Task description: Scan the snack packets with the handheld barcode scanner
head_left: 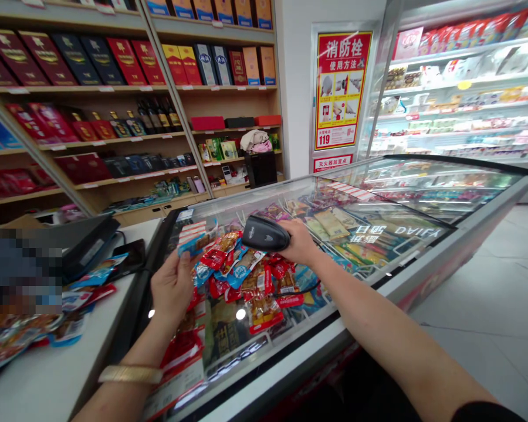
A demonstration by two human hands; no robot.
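In my right hand is a black handheld barcode scanner, its head turned to the left above a heap of snacks. My left hand pinches a small blue snack packet by its end, to the left of the scanner. Below both hands, a pile of red and blue snack packets lies on the glass top of a chest freezer. One red-edged packet lies at the near side of the pile. The scanner's cable shows only in part.
On the left, a white counter holds more snack packets, a black device and a phone. Shelves of boxed bottles stand behind. A lit refrigerated display is at the right, past the tiled floor.
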